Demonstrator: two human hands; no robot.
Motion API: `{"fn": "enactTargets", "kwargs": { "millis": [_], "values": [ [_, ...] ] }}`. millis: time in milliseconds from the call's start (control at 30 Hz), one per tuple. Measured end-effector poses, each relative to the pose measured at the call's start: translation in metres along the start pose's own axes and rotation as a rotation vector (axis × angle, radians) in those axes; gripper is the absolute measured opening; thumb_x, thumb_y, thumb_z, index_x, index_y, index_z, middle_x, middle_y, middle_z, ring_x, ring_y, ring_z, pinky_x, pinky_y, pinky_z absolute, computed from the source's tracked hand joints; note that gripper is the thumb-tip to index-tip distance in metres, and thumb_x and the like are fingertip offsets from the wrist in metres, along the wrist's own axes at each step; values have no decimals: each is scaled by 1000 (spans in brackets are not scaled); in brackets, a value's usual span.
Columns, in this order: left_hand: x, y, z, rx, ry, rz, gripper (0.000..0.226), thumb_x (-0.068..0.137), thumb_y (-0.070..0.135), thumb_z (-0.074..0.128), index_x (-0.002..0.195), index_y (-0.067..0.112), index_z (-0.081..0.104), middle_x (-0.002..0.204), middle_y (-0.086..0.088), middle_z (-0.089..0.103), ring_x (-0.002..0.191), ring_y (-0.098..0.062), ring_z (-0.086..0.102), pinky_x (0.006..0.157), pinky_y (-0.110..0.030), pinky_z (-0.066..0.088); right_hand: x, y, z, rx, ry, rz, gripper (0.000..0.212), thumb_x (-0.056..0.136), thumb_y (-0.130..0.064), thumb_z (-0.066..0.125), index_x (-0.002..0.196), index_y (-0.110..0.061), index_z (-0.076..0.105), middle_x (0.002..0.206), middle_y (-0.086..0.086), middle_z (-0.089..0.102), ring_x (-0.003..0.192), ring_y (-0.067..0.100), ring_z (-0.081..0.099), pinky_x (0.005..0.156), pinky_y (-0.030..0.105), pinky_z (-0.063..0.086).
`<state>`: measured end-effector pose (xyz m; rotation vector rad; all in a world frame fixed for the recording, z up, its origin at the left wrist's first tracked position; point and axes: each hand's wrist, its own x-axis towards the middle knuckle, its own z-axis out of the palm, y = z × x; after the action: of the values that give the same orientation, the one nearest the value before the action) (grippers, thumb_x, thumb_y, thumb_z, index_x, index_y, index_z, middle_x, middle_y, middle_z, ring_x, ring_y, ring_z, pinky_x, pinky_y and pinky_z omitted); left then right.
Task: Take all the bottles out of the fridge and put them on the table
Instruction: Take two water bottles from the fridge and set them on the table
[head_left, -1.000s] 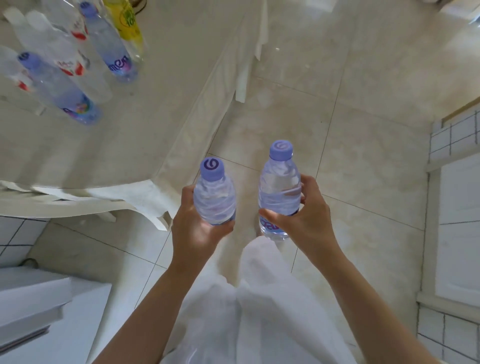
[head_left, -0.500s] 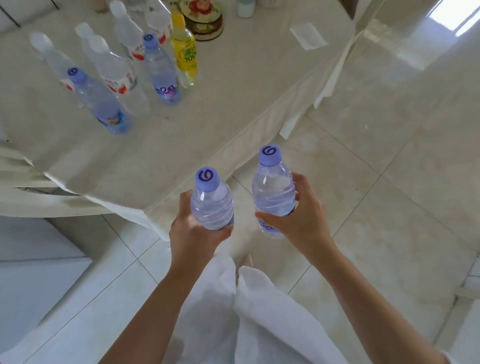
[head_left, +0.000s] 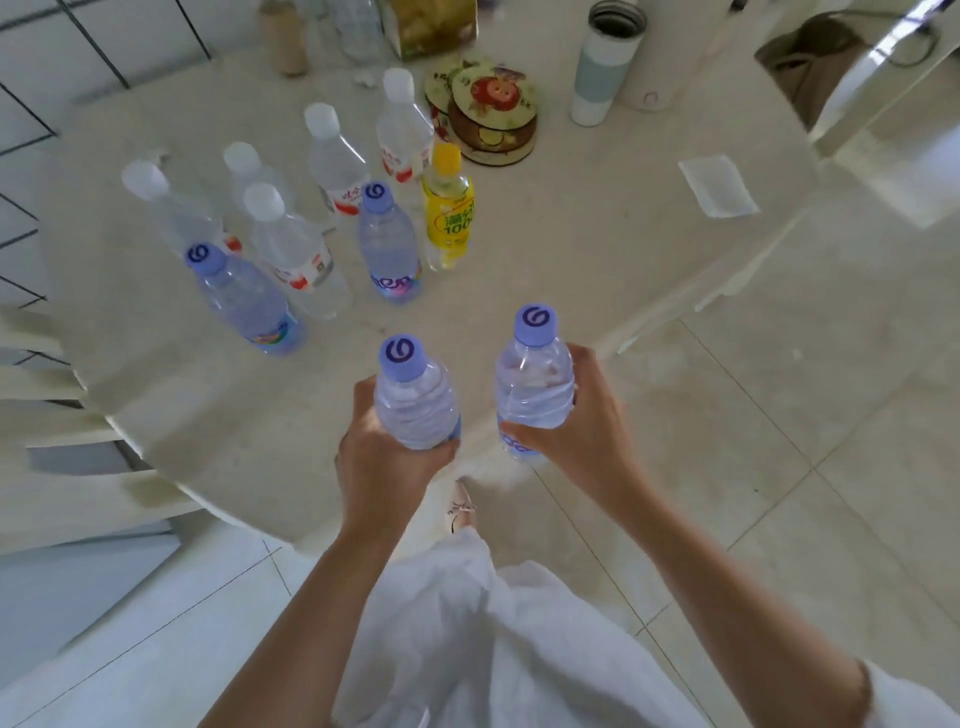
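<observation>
Both hands are full: my left hand (head_left: 387, 457) curls round one purple-capped bottle (head_left: 415, 402), upright over the near edge of the tabletop (head_left: 597, 249), and my right hand (head_left: 582, 431) grips a second purple-capped bottle (head_left: 535, 384) just beside it, over the table's edge and the floor (head_left: 779, 415). Farther back on the tabletop I see a cluster of clear bottles (head_left: 291, 244), a yellow bottle (head_left: 448, 208) at its right side, then a round tin (head_left: 491, 117) and a tumbler (head_left: 602, 73) beyond
</observation>
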<state>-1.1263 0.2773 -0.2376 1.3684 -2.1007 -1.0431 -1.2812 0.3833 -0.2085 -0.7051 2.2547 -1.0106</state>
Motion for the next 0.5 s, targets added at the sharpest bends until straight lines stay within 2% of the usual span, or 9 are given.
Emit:
{"fn": "enactTargets", "kwargs": {
  "millis": [100, 167, 233, 333, 433, 467, 500],
  "values": [
    [34, 3, 8, -43, 13, -70, 68, 52, 23, 92, 108, 18, 54, 81, 25, 55, 77, -18, 61, 68, -27, 43, 39, -11, 4, 12, 22, -39, 64, 58, -21, 83, 109, -25, 44, 82, -12, 62, 75, 11, 62, 65, 29, 49],
    [54, 6, 14, -58, 18, -107, 66, 53, 24, 91, 106, 25, 52, 83, 20, 59, 80, -20, 63, 69, -28, 43, 64, -16, 7, -15, 18, -57, 66, 58, -24, 84, 108, -28, 42, 86, -12, 62, 76, 10, 62, 65, 29, 48],
    [74, 10, 21, -45, 23, -147, 65, 54, 28, 90, 104, 31, 48, 85, 16, 62, 82, -22, 65, 70, -28, 43, 92, -23, 8, 1, 0, -48, 60, 56, -26, 82, 104, -25, 45, 78, -12, 62, 70, 10, 61, 61, 30, 47],
    [96, 13, 34, -30, 51, -201, 66, 54, 31, 90, 105, 28, 50, 88, 14, 63, 86, -24, 66, 71, -26, 40, 126, -31, 8, 3, -56, -106, 32, 57, -23, 75, 77, -22, 49, 54, -11, 52, 48, 7, 44, 50, 23, 37],
    [112, 14, 52, -25, 109, -232, 69, 55, 33, 90, 112, 27, 51, 95, 13, 67, 90, -23, 66, 73, -23, 38, 150, -35, 7, 50, -73, -157, 44, 58, -12, 82, 76, -32, 47, 60, -12, 54, 52, -4, 49, 52, 16, 43],
    [117, 15, 58, -28, 130, -256, 70, 55, 34, 89, 113, 27, 51, 98, 12, 68, 91, -22, 66, 73, -23, 39, 158, -35, 7, 66, -83, -194, 46, 58, -8, 82, 74, -34, 47, 61, -11, 51, 53, -3, 47, 56, 22, 47],
    [123, 16, 65, -32, 149, -283, 70, 56, 35, 89, 114, 28, 51, 100, 12, 69, 92, -22, 66, 74, -23, 39, 167, -35, 8, 67, -87, -226, 47, 58, -5, 82, 70, -33, 46, 62, -9, 49, 53, 4, 45, 58, 34, 50]
  ]
}}
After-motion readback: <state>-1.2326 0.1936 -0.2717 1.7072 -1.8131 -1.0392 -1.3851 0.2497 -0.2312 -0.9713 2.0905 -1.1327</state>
